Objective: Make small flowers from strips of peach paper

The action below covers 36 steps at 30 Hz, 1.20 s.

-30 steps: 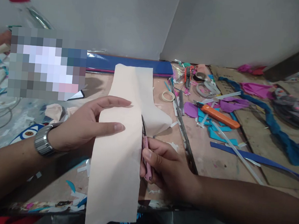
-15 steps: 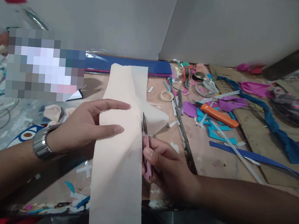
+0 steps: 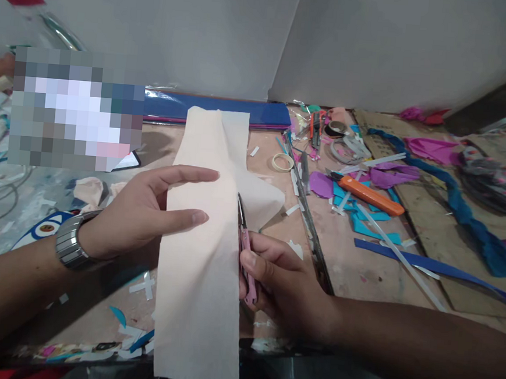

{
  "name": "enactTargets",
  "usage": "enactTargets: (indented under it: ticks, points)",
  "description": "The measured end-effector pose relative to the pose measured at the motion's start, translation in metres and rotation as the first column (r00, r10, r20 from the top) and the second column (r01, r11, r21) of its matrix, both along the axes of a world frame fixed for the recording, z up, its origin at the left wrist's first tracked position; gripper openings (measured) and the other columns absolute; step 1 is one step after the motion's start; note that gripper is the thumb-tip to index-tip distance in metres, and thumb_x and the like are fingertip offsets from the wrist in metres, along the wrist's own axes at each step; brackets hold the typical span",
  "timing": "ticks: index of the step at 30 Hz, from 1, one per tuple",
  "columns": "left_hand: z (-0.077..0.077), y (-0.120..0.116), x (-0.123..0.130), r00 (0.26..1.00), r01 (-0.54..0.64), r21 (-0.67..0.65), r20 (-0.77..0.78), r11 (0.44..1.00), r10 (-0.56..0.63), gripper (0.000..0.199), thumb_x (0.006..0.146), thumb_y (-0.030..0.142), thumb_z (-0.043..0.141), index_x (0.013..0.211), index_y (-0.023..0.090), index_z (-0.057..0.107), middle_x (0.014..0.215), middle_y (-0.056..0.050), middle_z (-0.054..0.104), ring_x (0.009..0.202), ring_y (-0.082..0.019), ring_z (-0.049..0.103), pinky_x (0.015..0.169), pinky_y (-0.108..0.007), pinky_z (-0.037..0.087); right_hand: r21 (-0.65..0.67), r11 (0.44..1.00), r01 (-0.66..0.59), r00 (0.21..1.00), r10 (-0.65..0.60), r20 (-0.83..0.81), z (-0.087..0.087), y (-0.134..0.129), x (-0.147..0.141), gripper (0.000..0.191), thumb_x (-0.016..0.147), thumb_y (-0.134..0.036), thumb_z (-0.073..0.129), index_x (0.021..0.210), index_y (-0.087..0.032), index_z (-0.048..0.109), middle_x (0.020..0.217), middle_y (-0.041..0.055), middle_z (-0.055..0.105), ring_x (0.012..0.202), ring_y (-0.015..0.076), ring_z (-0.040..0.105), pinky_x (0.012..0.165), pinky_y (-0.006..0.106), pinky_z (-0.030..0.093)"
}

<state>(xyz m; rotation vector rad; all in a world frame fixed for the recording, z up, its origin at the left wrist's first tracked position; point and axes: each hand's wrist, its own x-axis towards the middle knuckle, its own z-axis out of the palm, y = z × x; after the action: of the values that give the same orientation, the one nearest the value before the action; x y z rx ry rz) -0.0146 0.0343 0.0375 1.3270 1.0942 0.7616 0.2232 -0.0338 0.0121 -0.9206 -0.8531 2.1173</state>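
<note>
Gripping with the right: the right hand [image 3: 285, 279], at 4 o'clock from the pale sheet's middle, has its fingers curled closely around the pink-handled scissors [image 3: 244, 239], thumb pressed along the handle; how far apart the blades stand I cannot tell, since only one dark blade shows, pointing to 12.
Left hand: coming in from 9 o'clock, the left hand [image 3: 144, 204] holds the sheet's side edge, thumb and index finger laid apart on top, the other fingers passing out of sight beneath; how tight the hold is cannot be told.
Pale sheet: the pale sheet [image 3: 202, 279] runs lengthwise in the centre, from 12 to 6 o'clock, its near end past the table [image 3: 368, 280] edge; a side flap [image 3: 261, 199] juts out towards 3, just beyond the blade tip.
Watch: a metal-banded wristwatch [image 3: 72, 241] circles the left wrist.
Blue stack: at 12, the flat blue stack [image 3: 259, 113] lies behind the sheet's far end.
Tape ring: at 1 o'clock, the tape ring [image 3: 282, 169] lies flat near the flap.
Orange knife: towards 2, the orange knife [image 3: 370, 196] rests over cyan scraps [image 3: 366, 225].
Eye piece: at 9, the blue-and-white eye piece [image 3: 46, 230] sits partly behind the watch.
Cross scraps: at 8, the white cross-shaped scraps [image 3: 142, 286] lie just beside the sheet.
</note>
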Motion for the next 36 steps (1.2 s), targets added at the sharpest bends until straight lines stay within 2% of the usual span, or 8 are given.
enactTargets:
  ticks: [5,9,25,31,36]
  points:
    - [0.0009,-0.0001,-0.0005,1.000,-0.006,0.027,-0.031,1.000,0.007,0.060,0.076,0.039,0.091,0.132,0.032,0.073,0.116,-0.006,0.078,0.090,-0.024,0.074,0.067,-0.030,0.063,-0.005,1.000,0.017,1.000,-0.018,-0.013,-0.0004,0.0003,0.0003,0.042,0.088,-0.054,0.079,0.081,-0.019,0.058,0.064,-0.0025,0.063,0.043,0.0051,0.042,0.040,0.018,0.024]
    - [0.0037,0.0001,0.0004,0.999,0.016,0.028,-0.049,0.999,-0.015,0.062,0.074,0.039,0.091,0.132,0.031,0.073,0.114,-0.006,0.077,0.087,-0.022,0.073,0.067,-0.027,0.062,0.012,1.000,0.006,0.999,-0.005,-0.032,-0.0022,0.0003,0.0003,0.041,0.090,-0.053,0.078,0.080,-0.018,0.059,0.065,-0.0027,0.064,0.043,0.0043,0.043,0.040,0.018,0.024]
    - [0.0053,-0.0017,0.0015,0.997,0.063,0.038,-0.041,0.997,-0.061,0.063,0.076,0.034,0.090,0.135,0.034,0.072,0.123,-0.005,0.077,0.095,-0.025,0.075,0.073,-0.031,0.064,0.004,1.000,0.009,1.000,-0.009,0.017,0.0011,0.0003,0.0006,0.042,0.090,-0.055,0.077,0.082,-0.018,0.059,0.063,-0.0036,0.063,0.042,0.0041,0.041,0.039,0.017,0.025]
    - [0.0064,-0.0015,0.0018,0.995,0.060,0.094,-0.084,0.994,-0.052,0.064,0.075,0.038,0.090,0.136,0.032,0.072,0.134,-0.007,0.074,0.109,-0.030,0.074,0.083,-0.036,0.066,-0.013,1.000,0.006,1.000,-0.006,0.022,0.0003,0.0000,0.0003,0.042,0.089,-0.054,0.078,0.082,-0.018,0.059,0.064,-0.0031,0.064,0.043,0.0043,0.043,0.039,0.016,0.026]
    - [0.0067,0.0002,-0.0019,0.975,0.123,0.263,-0.210,0.957,-0.068,0.066,0.075,0.039,0.091,0.138,0.034,0.072,0.146,-0.005,0.068,0.130,-0.032,0.066,0.110,-0.041,0.056,-0.002,1.000,0.010,1.000,-0.010,0.015,0.0010,0.0014,0.0006,0.044,0.087,-0.057,0.079,0.084,-0.018,0.058,0.064,-0.0033,0.064,0.041,0.0046,0.042,0.037,0.017,0.023]
